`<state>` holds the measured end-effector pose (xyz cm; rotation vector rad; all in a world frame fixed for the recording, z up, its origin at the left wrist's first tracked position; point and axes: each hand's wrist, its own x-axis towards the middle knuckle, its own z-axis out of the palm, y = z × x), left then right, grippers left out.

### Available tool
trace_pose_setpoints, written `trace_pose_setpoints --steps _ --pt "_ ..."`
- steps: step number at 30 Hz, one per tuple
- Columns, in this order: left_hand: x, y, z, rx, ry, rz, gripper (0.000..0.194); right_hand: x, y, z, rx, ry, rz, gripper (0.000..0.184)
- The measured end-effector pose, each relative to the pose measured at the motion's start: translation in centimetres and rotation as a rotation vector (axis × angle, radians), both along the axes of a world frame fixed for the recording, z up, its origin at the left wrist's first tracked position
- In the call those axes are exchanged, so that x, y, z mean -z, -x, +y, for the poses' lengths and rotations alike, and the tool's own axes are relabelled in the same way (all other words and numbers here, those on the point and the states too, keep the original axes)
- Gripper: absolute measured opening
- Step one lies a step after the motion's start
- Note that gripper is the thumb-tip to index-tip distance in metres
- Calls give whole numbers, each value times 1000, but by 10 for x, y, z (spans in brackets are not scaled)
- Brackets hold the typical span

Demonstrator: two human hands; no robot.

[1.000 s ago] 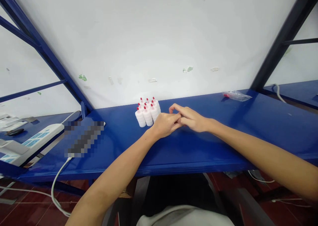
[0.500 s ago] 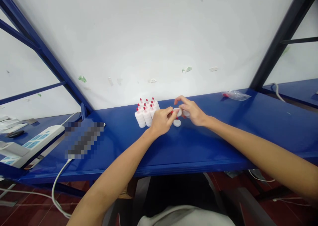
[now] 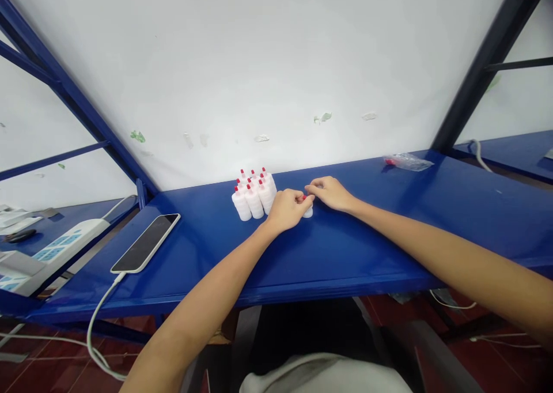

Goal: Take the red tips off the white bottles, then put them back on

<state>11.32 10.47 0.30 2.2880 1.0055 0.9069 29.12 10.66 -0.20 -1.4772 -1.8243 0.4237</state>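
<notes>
My left hand [image 3: 288, 210] is closed in a pinch at a small red tip [image 3: 304, 197]. Just below its thumb shows part of a white, round-edged piece [image 3: 308, 213], low over the table; the rest of it lies behind the fingers. My right hand [image 3: 330, 193] comes in from the other side, fingers curled together, its fingertips almost touching the left ones. What it may be holding is hidden. Close beside my left hand, several white squeeze bottles [image 3: 254, 200] with red-tipped nozzles stand upright in a tight group.
A phone [image 3: 146, 244] with a white cable [image 3: 101, 306] lies on the left of the blue table [image 3: 203, 266]. A clear plastic bag [image 3: 408, 162] with something red inside lies at the back right. Beyond the left edge sits a power strip [image 3: 64, 249]. Blue frame posts stand at both sides.
The white bottle held sideways between my hands is no longer visible there. Both hands have come down closer together around the small white piece, and my right fingers have curled in.
</notes>
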Motion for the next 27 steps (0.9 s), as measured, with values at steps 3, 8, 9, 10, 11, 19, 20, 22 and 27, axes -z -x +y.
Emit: trace_pose_setpoints --steps 3,8,9,10,11,19,20,22,27 --pt "3 -2 1 0 -23 24 55 -2 2 -3 21 -55 8 27" --pt "1 1 -4 6 -156 -44 54 -12 5 -13 -123 -160 194 31" --pt "0 3 -5 6 -207 -68 53 -15 6 -16 -162 -167 228 31" --pt "-1 5 -6 11 -272 -87 52 -17 8 -19 -200 -173 252 30" --pt "-2 6 -7 21 -346 -103 52 -19 10 -22 -237 -175 266 29" --pt "-5 13 -3 144 -914 -143 46 -24 20 -41 -533 -174 206 35" --pt "-6 13 -2 149 -956 -130 45 -25 20 -42 -549 -180 179 35" --pt "-6 14 -1 153 -1013 -84 43 -27 18 -43 -575 -197 112 34" --pt "-6 18 0 177 -1063 43 36 -33 16 -48 -588 -225 -18 22"
